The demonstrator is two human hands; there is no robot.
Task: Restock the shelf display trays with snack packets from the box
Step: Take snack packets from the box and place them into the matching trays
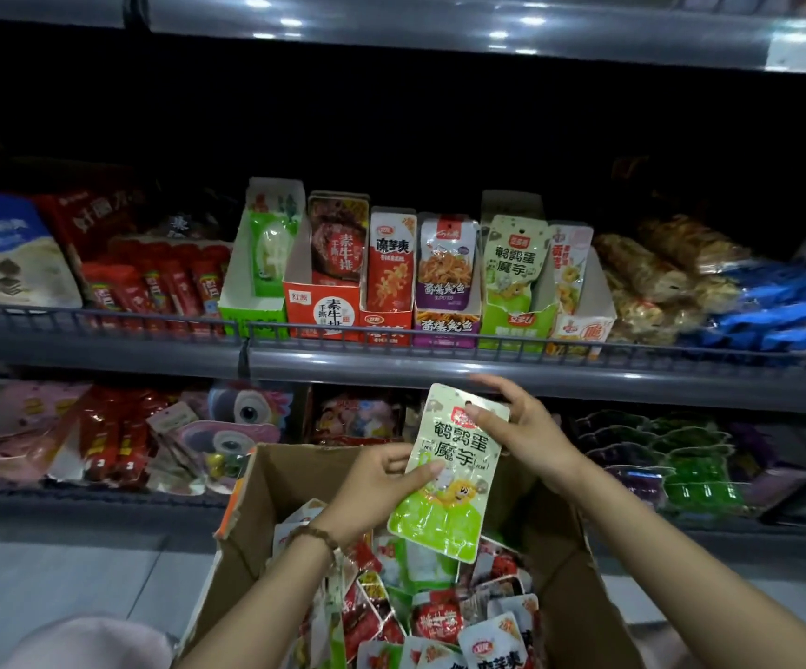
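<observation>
- The green packet (449, 475) is held upright over the open box (266, 499), just below the front edge of the shelf (488, 369).
- The left hand (377, 480) grips the packet's left edge at mid-height, with the thumb on the printed face and the fingers curled behind.
- The right hand (522, 427) pinches the packet's top edge.
- The matching tray (512, 325) stands at the shelf's front edge, toward the right end of the tray row. One packet with the same print stands upright in it. Any stock behind that packet is hidden.
- Status: the held packet is out of the box but not yet in a tray.
- Remaining: the mixed packets (439, 615) lie heaped in the box. The left-end tray (251, 301) shows one packet and much bare card. Judged from this, most of the restocking is still to be done.
</observation>
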